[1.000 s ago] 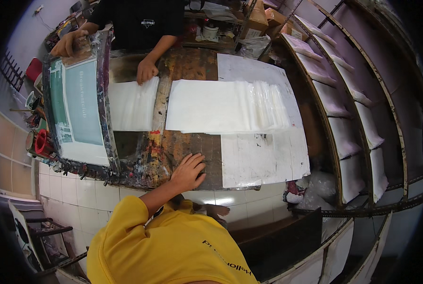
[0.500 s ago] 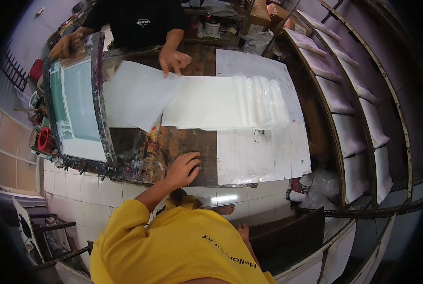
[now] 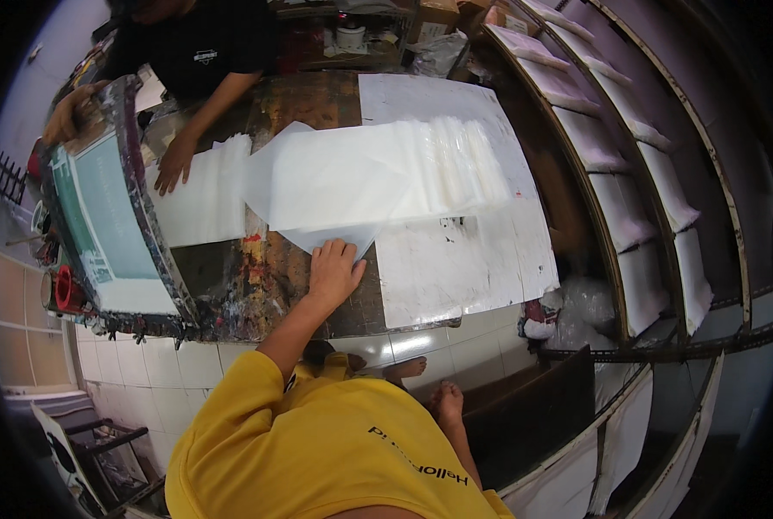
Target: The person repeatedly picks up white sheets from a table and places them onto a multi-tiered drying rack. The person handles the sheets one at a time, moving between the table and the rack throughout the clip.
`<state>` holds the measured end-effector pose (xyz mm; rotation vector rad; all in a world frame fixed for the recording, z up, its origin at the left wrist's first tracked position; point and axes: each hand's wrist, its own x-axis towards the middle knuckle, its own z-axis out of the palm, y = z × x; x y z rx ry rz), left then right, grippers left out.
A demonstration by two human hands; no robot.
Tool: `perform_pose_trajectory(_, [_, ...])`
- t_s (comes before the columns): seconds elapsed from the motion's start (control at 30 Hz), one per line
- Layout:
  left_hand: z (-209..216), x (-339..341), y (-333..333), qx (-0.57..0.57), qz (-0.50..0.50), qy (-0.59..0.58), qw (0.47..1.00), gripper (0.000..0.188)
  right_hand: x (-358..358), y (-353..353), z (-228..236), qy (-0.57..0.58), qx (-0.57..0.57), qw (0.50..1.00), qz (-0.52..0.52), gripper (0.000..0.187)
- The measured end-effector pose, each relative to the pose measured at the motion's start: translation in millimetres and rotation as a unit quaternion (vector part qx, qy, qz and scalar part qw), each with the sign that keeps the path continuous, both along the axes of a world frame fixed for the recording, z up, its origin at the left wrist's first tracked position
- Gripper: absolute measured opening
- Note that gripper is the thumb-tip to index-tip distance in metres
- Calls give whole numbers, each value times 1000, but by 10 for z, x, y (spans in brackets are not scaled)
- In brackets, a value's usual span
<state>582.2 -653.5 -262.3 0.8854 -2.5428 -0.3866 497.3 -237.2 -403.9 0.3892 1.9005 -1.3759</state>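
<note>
My left hand (image 3: 333, 275) is at the near edge of a translucent plastic sheet (image 3: 352, 236), its fingers closed on the sheet's border. This sheet lies askew, partly over a long fanned stack of white translucent plastic sheets (image 3: 386, 173). What looks like my right hand (image 3: 448, 405) hangs low beside my yellow shirt; its fingers are too small to make out. Across the table, a co-worker in black rests one hand (image 3: 175, 162) on another pile of white sheets (image 3: 209, 195). The co-worker's other hand (image 3: 64, 117) holds the raised screen-printing frame (image 3: 127, 216) by its far corner.
The stained wooden table (image 3: 287, 298) carries a large white board (image 3: 464, 277) on its right. Racks of white stacks (image 3: 615, 208) stand to the right, above clear plastic bags (image 3: 585, 316). A red container (image 3: 68, 290) sits by the frame. A chair (image 3: 101, 450) is at lower left.
The single sheet has moved right, from over the left pile to the fanned stack. My left hand has come onto its near edge. The co-worker's hand has shifted left onto the pile.
</note>
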Motion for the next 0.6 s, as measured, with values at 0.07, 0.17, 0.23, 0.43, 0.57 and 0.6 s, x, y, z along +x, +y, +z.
perform_pose_trajectory(0.07, [-78, -41, -31, -21, -7, 27, 999, 15, -1, -126, 194, 8, -47, 998, -40, 20])
perform_pose_trajectory(0.17, [-140, -112, -78, -24, -19, 57, 998, 11, -26, -207, 310, 22, -94, 992, -82, 17])
perform_pose_trajectory(0.23, [-145, -135, -83, -2, -32, 69, 997, 10, -62, -309, 438, 37, -118, 987, -100, 16])
perform_pose_trajectory(0.43, [43, -19, 401, 122, -123, 90, 981, 9, -167, -750, 1136, 95, -177, 978, -50, 23])
perform_pose_trajectory(0.57, [193, 47, 974, 208, -206, 90, 952, 11, -185, -1070, 1686, 88, -252, 963, 45, 30])
perform_pose_trajectory(0.6, [200, 63, 1093, 226, -230, 66, 944, 13, -176, -1132, 1787, 84, -271, 956, 73, 32])
